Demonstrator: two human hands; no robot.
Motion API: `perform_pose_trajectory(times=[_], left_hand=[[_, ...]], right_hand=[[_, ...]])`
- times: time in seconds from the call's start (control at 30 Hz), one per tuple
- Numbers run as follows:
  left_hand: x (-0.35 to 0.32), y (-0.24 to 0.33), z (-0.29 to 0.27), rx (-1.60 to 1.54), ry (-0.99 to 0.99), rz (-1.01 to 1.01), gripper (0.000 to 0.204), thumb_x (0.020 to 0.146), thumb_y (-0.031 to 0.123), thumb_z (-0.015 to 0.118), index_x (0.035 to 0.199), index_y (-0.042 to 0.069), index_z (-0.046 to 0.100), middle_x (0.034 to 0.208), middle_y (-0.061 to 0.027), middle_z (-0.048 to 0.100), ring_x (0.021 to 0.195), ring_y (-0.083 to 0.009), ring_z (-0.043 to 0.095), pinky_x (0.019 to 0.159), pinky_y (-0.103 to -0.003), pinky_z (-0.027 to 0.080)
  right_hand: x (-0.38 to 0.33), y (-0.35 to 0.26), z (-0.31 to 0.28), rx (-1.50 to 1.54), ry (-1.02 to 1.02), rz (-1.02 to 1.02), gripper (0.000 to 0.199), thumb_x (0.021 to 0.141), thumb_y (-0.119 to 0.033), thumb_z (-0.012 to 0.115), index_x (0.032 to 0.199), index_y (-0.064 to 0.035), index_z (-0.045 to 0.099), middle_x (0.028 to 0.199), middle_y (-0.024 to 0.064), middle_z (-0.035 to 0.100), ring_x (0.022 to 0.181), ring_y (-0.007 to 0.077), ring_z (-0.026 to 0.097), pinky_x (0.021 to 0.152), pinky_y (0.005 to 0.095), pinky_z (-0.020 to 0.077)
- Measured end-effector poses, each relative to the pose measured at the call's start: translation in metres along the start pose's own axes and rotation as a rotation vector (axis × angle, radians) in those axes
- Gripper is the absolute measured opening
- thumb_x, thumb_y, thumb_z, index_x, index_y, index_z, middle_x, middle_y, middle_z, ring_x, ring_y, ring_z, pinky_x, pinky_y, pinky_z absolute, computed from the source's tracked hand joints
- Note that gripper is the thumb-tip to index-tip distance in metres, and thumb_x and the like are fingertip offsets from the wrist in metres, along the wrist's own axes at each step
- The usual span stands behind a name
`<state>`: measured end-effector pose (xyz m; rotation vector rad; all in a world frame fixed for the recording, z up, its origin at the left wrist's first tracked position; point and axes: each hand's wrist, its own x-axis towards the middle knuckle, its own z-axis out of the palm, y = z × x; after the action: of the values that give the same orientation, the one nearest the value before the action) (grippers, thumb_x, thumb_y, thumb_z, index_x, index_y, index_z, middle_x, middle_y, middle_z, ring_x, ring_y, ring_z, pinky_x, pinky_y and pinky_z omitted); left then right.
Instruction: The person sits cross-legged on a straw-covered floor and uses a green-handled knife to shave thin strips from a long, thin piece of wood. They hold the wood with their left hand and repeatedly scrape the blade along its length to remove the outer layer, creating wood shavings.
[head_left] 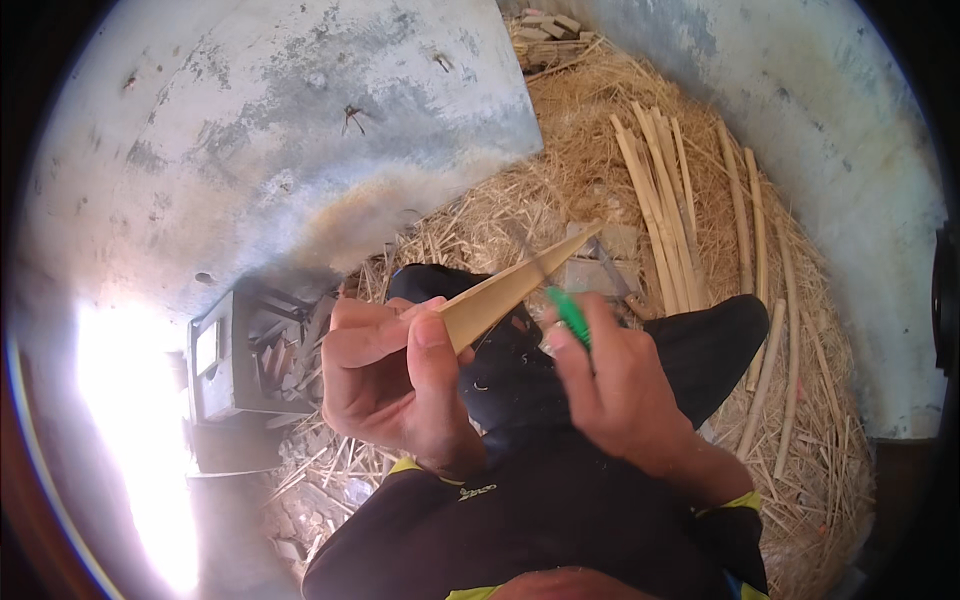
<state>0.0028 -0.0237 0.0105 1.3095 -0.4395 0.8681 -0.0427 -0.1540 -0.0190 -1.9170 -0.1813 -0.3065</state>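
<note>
My left hand point(388, 375) is closed on the near, wide end of a pale split bamboo strip point(492, 298), thumb on top and fingers beneath. From there the strip slants up and away to the right, narrowing to its far end. My right hand point(630, 385) is wrapped round the green handle of a small knife point(570, 318). Its thin blade is smeared by motion and lies across the middle of the strip; whether it cuts in cannot be made out. Both hands are held above my lap, over dark trousers point(705, 350).
Several long bamboo strips point(660, 215) lie in a bundle ahead to the right, with thin poles point(765, 385) beside them. A wooden-handled tool point(632, 298) rests near a block point(590, 277). Shavings point(565, 125) cover the floor. Left stands a metal box point(220, 355) of scraps; walls point(290, 130) surround me.
</note>
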Motion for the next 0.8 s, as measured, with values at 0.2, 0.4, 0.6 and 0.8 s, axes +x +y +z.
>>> perform_pose_trajectory(times=[0.2, 0.4, 0.6, 0.8], left_hand=[[0.002, -0.003, 0.008, 0.000, -0.036, 0.025, 0.012, 0.081, 0.003, 0.065, 0.078, 0.000, 0.054, 0.071, -0.0100, 0.052, 0.050, -0.0110, 0.051, 0.045, -0.021, 0.042], [-0.001, 0.001, 0.012, 0.102, -0.033, 0.046, 0.018, 0.082, 0.011, 0.066, 0.077, 0.000, 0.054, 0.068, -0.0102, 0.051, 0.049, -0.0103, 0.048, 0.042, -0.020, 0.038], [0.008, -0.011, 0.016, 0.051, -0.059, 0.140, 0.023, 0.082, 0.015, 0.065, 0.076, -0.003, 0.054, 0.064, -0.0093, 0.048, 0.044, -0.0091, 0.042, 0.037, -0.019, 0.030], [0.001, -0.008, 0.017, 0.081, -0.035, 0.153, 0.022, 0.082, 0.014, 0.065, 0.075, -0.002, 0.052, 0.063, -0.0094, 0.048, 0.044, -0.0090, 0.043, 0.034, -0.019, 0.028]], right_hand=[[0.002, -0.041, -0.002, -0.167, -0.133, -0.100, 0.018, 0.090, -0.010, 0.051, 0.100, 0.0039, 0.048, 0.063, 0.0184, 0.057, 0.056, 0.0335, 0.061, 0.046, 0.0388, 0.0459], [0.001, 0.090, 0.008, -0.679, -0.090, 0.252, 0.018, 0.090, -0.012, 0.049, 0.098, 0.0041, 0.049, 0.064, 0.0241, 0.058, 0.060, 0.0389, 0.061, 0.054, 0.0456, 0.0475], [0.010, 0.013, -0.022, -0.107, 0.008, 0.182, 0.018, 0.092, -0.013, 0.050, 0.098, 0.0030, 0.049, 0.062, 0.0218, 0.055, 0.060, 0.0372, 0.061, 0.050, 0.0441, 0.0455], [0.003, -0.006, 0.008, -0.047, 0.042, -0.143, 0.015, 0.087, -0.008, 0.056, 0.094, 0.0004, 0.046, 0.062, 0.0171, 0.055, 0.054, 0.0330, 0.059, 0.046, 0.0411, 0.0453]])
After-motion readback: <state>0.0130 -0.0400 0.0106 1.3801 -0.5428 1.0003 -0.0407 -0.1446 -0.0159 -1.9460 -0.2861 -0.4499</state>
